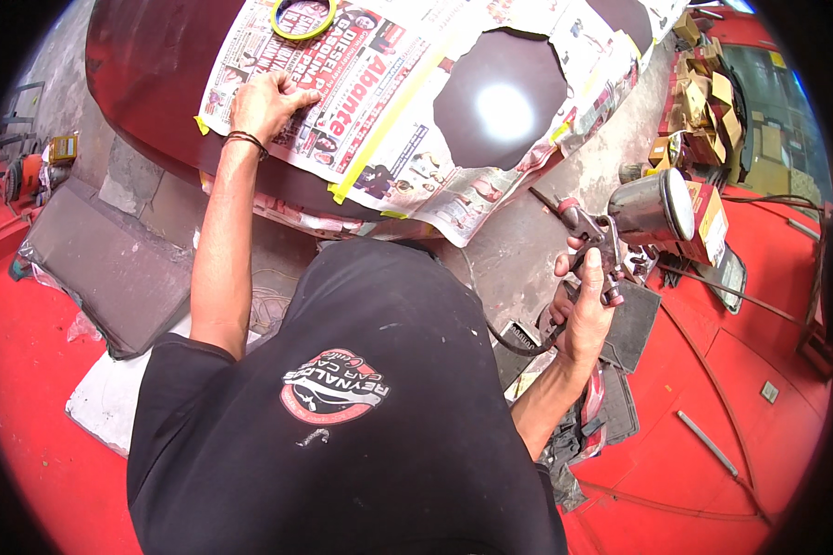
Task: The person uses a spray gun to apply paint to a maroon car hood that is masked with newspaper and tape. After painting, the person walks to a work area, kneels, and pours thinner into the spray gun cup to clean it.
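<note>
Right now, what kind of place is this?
Probably a paint workshop, maybe for cars: the right hand holds a spray gun, and newspaper covers part of a dark red panel, with a roll of yellow tape on top.

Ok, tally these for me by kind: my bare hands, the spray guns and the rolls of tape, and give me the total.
Bare hands: 2, your left hand by the newspaper and your right hand
Spray guns: 1, the metal spray gun in your right hand
Rolls of tape: 1, the yellow tape roll on the newspaper
Total: 4
</note>
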`<control>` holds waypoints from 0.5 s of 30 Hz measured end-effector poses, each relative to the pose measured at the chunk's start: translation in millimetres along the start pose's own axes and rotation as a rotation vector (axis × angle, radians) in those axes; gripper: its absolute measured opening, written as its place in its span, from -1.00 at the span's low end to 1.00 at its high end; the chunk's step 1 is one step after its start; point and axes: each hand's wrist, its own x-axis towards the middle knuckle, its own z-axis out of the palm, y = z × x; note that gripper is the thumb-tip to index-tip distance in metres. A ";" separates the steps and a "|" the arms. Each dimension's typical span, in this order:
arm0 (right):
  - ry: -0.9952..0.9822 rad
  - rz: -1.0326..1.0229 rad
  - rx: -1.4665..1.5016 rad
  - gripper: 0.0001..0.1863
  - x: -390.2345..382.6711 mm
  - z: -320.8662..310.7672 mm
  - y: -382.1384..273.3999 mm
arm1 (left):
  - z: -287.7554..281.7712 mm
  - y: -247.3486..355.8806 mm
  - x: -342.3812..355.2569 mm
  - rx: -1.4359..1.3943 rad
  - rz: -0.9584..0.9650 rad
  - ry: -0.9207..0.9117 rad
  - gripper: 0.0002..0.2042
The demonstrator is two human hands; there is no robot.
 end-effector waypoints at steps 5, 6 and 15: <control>0.055 -0.024 -0.005 -0.57 4.5 -1.7 2.1 | 1.0 -1.6 1.3 -0.017 -0.002 -0.002 -0.54; 0.062 -0.023 0.008 -0.55 5.7 -3.2 2.1 | 1.8 -1.7 1.7 -0.017 -0.006 -0.002 -0.53; -0.045 0.019 -0.010 -0.56 -0.3 -2.8 -1.5 | -0.6 -1.8 3.1 -0.007 -0.012 -0.022 -0.53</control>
